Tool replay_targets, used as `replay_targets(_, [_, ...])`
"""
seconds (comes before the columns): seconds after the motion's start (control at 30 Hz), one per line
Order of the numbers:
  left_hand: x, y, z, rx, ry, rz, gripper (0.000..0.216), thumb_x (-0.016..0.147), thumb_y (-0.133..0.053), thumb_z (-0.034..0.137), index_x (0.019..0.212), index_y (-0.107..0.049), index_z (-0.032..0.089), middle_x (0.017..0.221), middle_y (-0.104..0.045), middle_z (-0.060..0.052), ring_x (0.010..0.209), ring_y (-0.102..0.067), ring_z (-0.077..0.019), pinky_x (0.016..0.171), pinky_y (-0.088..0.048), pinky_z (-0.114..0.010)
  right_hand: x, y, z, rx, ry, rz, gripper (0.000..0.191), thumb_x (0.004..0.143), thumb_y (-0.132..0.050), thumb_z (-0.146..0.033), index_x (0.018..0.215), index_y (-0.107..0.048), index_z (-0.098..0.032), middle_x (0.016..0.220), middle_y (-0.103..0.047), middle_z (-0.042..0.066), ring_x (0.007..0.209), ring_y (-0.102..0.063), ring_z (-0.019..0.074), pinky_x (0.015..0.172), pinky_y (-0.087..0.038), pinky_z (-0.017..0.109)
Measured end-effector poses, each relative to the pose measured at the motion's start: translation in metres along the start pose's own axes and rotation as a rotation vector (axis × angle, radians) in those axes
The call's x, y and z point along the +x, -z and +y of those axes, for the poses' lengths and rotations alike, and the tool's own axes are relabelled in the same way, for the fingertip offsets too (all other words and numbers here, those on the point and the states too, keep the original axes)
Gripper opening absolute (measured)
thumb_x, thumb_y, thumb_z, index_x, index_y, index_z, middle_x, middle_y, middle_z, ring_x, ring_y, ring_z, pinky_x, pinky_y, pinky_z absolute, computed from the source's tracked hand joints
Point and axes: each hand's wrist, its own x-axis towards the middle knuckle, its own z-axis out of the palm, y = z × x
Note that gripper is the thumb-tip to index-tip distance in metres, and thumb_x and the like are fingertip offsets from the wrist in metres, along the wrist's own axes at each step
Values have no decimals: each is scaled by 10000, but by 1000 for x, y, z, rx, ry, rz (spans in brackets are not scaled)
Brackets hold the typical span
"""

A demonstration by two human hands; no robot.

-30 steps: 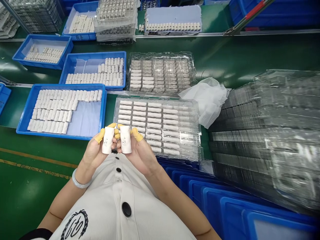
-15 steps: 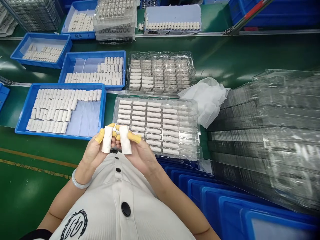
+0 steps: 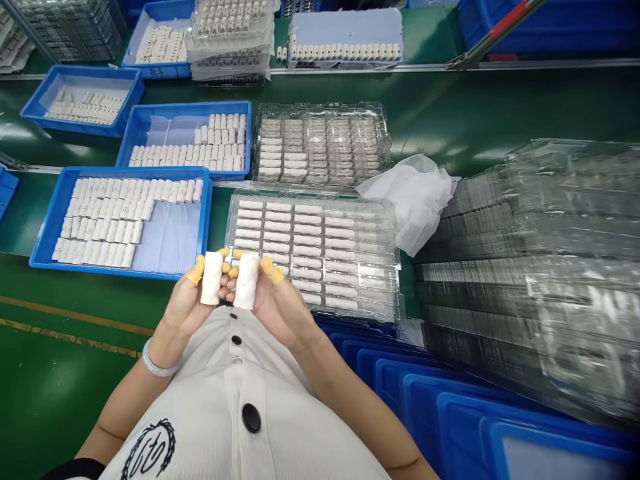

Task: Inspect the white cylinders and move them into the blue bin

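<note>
My left hand (image 3: 187, 303) is closed on a small white plastic part (image 3: 211, 278), held upright close to my chest. My right hand (image 3: 273, 303) grips a second white part (image 3: 247, 281) right beside it, the two parts almost touching. Yellow finger cots cover my fingertips. Just beyond my hands lies a clear blister tray (image 3: 385, 220) with rows of the same white parts in its pockets. To its left a blue bin (image 3: 45, 230) holds several rows of loose white parts.
Two more blue bins (image 3: 131, 130) with white parts and another filled clear tray (image 3: 323, 143) sit farther back on the green belt. A crumpled white bag (image 3: 415, 193) lies right of the trays. Stacked clear trays (image 3: 540, 267) fill the right; blue crates (image 3: 450, 407) stand below.
Both hands have turned the white parts between the fingers; the printed face seen earlier on the left part has turned out of sight. The hands have stayed in place.
</note>
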Motion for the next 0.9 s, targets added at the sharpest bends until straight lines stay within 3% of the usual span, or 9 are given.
replay_targets(0.23, [2,3,0,-29,-18,-19,456,978,-312,392,1020,-669,111,724,-599,-85,572,-548,-127,535,-493,-250,1,-1,-2,51,-14,-7,365,965,-397,-401,1095,-605,-130,832,-692,89,771,-656,184,788,-550,375])
replay_targets(0.37, [2,1,0,-33,-50,-38,379,954,-419,384,1088,-650,115,739,-606,-71,578,-547,-110,539,-493,-225,1,0,-4,54,-2,-14,292,951,-417,-323,1096,-594,-142,867,-699,83,776,-659,183,794,-548,385])
replay_targets(0.57, [3,-1,0,21,-67,20,318,955,-436,312,1060,-657,109,722,-628,-67,596,-588,-125,569,-515,-233,2,4,-5,-43,20,32,202,822,-642,-290,957,-630,-141,768,-688,52,737,-655,170,772,-537,336])
replay_targets(0.7, [4,1,-1,43,-33,-55,411,971,-361,378,1034,-668,111,626,-577,-49,518,-526,-117,549,-499,-246,3,9,-3,-110,25,27,289,705,-775,-281,912,-613,-161,658,-656,7,623,-616,130,667,-517,269])
replay_targets(0.8, [4,2,-2,61,2,-78,474,978,-318,398,962,-677,90,572,-535,-40,471,-478,-100,531,-479,-231,3,9,-2,-105,24,11,282,737,-757,-327,916,-612,-165,648,-654,7,638,-626,136,658,-521,270])
replay_targets(0.9, [5,1,-1,68,5,-19,480,986,-297,358,910,-678,75,591,-554,-59,473,-487,-100,507,-469,-222,3,7,-2,-21,11,-6,296,826,-654,-415,965,-618,-156,708,-671,35,714,-651,172,699,-546,323])
